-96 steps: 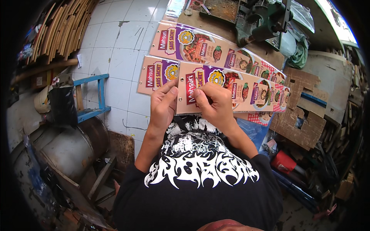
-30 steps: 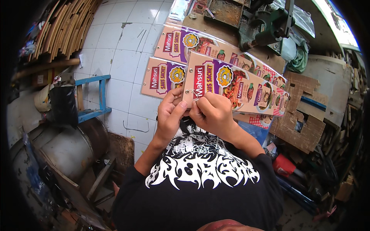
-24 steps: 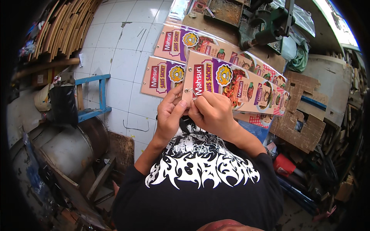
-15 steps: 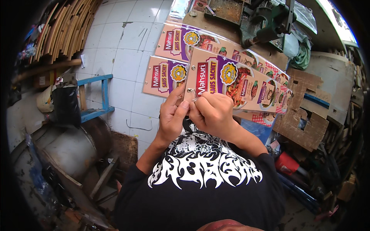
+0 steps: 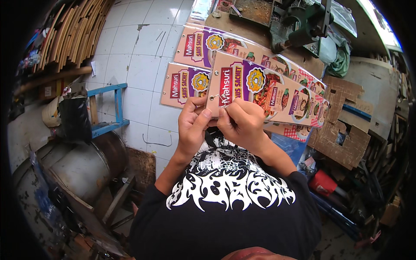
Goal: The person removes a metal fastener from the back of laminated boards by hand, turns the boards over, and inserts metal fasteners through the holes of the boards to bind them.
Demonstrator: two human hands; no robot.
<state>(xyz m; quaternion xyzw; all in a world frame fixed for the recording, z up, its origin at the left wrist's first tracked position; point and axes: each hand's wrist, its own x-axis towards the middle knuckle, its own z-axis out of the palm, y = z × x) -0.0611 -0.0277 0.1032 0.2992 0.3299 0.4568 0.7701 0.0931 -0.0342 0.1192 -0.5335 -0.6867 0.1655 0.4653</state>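
Note:
A long, tan printed card (image 5: 286, 93) with food pictures and metal eyelets at its left end lies before me. My left hand (image 5: 192, 128) pinches its lower left corner between thumb and fingers. From the lower eyelet (image 5: 211, 98) a thin metal wire (image 5: 218, 95) bends over toward my right hand (image 5: 243, 123). That hand is closed, its curled fingers at the wire and its thumb low by the card's bottom edge; the wire's far end is hidden there. Under and behind this card lie similar cards, one at the left (image 5: 177, 90) and another farther back (image 5: 193, 47).
A dark green bench press (image 5: 299, 32) stands at the back, next to a metal tray (image 5: 252, 15). Cut brown board (image 5: 338, 147) lies at the right. To the left are a blue stool frame (image 5: 118, 106), a metal drum (image 5: 82, 167) and stacked wooden strips (image 5: 71, 34).
The held card's left end has shifted slightly left. My right fingers have moved slightly down, and the wire now lies bent across the card's face near the eyelet.

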